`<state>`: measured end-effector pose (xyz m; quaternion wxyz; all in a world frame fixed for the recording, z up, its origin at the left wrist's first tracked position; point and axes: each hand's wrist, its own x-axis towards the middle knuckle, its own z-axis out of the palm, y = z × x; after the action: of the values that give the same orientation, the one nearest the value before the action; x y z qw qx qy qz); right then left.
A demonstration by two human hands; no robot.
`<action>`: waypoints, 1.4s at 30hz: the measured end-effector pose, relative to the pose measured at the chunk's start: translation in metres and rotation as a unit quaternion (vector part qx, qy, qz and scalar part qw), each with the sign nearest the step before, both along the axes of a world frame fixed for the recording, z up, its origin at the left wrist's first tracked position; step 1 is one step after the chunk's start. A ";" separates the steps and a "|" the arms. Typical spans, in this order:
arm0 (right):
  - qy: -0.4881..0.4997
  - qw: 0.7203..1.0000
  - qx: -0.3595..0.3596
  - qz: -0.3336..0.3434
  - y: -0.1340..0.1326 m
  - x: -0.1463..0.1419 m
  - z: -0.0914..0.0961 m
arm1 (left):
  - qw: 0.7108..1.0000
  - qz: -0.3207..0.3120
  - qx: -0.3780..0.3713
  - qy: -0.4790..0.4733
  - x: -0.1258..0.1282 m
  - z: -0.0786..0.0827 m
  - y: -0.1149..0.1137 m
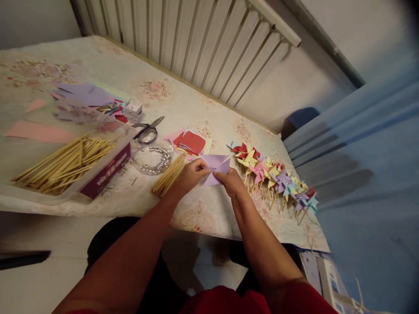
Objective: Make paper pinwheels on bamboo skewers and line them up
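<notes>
A lilac paper square (216, 165), cut and partly folded, is pinched from both sides over the table's front edge. My left hand (192, 173) grips its left corner with fingers closed. My right hand (231, 180) pinches its lower right part. A small bundle of wooden sticks (168, 175) lies just left of my left hand. Right of my right hand runs a row of finished paper pinwheels (275, 176) in red, yellow, pink, purple and teal, on sticks.
A stack of red and pink paper squares (191, 142) lies behind the hands. Scissors (148, 128), a clear round dish (152, 158), a plastic tray of sticks (62, 163), purple paper (85, 94) and a small box (134, 107) sit left. A radiator (203, 39) stands behind; blue fabric (369, 165) hangs right.
</notes>
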<state>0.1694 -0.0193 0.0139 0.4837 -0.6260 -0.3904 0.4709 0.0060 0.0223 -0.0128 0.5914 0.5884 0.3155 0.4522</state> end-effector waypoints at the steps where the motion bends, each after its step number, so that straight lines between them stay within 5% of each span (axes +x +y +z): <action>1: -0.001 1.000 0.000 0.002 0.000 0.000 0.000 | 1.000 0.003 -0.002 -0.005 0.001 -0.002 0.001; 42: -0.024 0.999 -0.014 0.029 -0.002 -0.006 0.002 | 0.993 -0.003 0.023 0.117 -0.004 0.006 -0.003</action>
<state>0.1635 -0.0217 0.0155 0.4516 -0.6323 -0.4134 0.4748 0.0025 0.0196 -0.0073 0.5381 0.6519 0.3701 0.3854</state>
